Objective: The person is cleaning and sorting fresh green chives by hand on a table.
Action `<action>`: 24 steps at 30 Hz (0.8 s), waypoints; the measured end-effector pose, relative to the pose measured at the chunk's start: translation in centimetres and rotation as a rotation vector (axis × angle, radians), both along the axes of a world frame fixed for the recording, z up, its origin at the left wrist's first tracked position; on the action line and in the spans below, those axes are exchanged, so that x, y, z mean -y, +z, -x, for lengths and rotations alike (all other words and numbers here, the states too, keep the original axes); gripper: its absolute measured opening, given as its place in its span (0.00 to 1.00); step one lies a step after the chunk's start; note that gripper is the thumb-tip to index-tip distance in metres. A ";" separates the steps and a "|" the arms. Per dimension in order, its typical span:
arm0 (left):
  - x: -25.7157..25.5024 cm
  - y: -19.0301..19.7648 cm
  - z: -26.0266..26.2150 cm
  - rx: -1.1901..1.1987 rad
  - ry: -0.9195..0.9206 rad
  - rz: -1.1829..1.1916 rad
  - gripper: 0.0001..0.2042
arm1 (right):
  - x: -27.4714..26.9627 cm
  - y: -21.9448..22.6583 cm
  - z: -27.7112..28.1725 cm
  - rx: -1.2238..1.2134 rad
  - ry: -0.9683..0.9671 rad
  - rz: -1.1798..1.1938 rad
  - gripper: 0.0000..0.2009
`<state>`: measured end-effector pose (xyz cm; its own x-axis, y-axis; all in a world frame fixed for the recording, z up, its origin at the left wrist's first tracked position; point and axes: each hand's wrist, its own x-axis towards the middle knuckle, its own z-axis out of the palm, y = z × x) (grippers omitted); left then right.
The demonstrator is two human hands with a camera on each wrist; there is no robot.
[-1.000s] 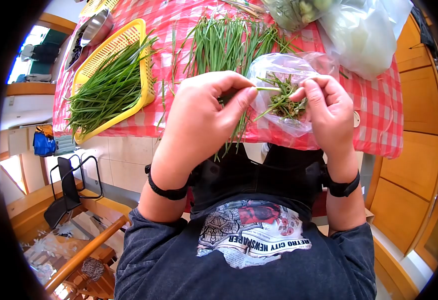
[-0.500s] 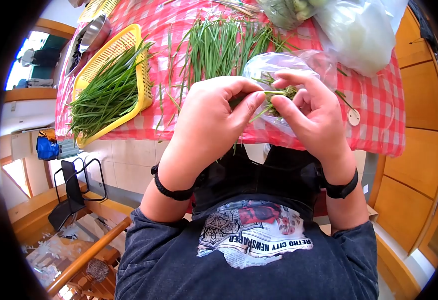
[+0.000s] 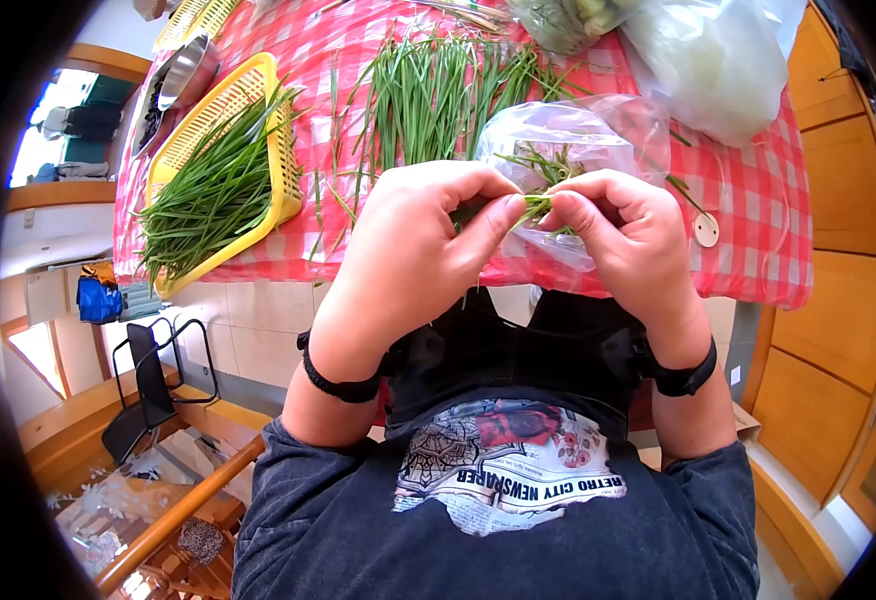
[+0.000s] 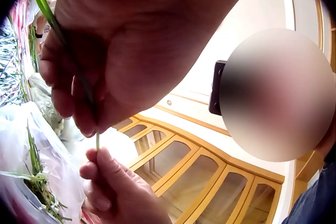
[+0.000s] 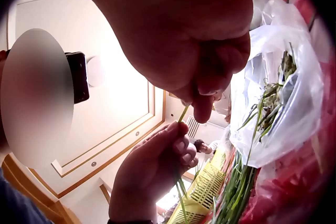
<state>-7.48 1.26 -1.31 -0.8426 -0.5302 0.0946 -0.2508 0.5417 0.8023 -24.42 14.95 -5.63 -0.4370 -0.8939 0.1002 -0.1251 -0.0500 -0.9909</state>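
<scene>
While over the plastic bag (image 3: 568, 140), both hands pinch one chive stalk (image 3: 536, 204) between fingertips

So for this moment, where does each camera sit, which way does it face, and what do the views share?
Head: on the head, looking down at the left hand and right hand pinching a chive stalk over the table; forearms and torso show.
Left wrist: below the left hand, looking up toward the ceiling.
Right wrist: below the right hand, looking up.
Shared: both hands, stalk, scrap bag.
</scene>
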 end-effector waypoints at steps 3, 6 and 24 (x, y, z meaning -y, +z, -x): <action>0.4 0.6 -0.6 0.064 0.139 -0.120 0.07 | -0.3 -0.4 1.2 0.041 -0.172 -0.045 0.08; 1.1 0.5 -1.3 -0.031 0.166 -0.281 0.09 | -1.1 -0.3 2.8 0.021 -0.178 -0.093 0.12; -0.4 1.0 -0.3 0.009 0.075 -0.230 0.07 | 1.0 1.4 -1.2 -0.189 -0.026 0.007 0.08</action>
